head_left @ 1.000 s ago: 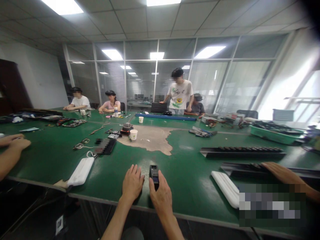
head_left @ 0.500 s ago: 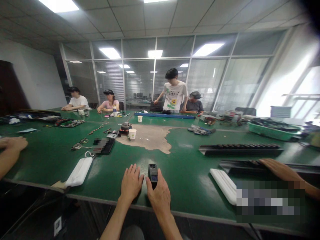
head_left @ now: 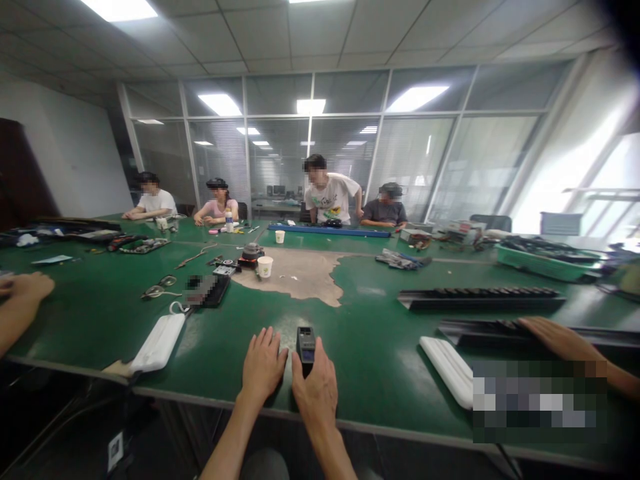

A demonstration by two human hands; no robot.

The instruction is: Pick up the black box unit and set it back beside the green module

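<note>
Right hand [head_left: 315,390]: it lies on the green tabletop [head_left: 380,347] near the front edge; its grip is closed around the lower part of a small black device [head_left: 306,341].
Small black device: it stands out of the top of the right grip, and a small blue part shows on its face.
Left hand [head_left: 263,363]: just beside the right grip, on its left; it lies flat, palm down, with the fingers spread, so the grip is wide and holds nothing.
White flat case [head_left: 159,342]: well apart to the left of the left grip, near the tabletop edge.
White long piece [head_left: 447,370]: well apart to the right of the right grip.
Paper cup [head_left: 265,267]: far beyond both grips, beside a worn brown patch [head_left: 300,277].
Co-worker's hand [head_left: 555,337]: far right of the right grip, resting on a black tray [head_left: 480,327].
</note>
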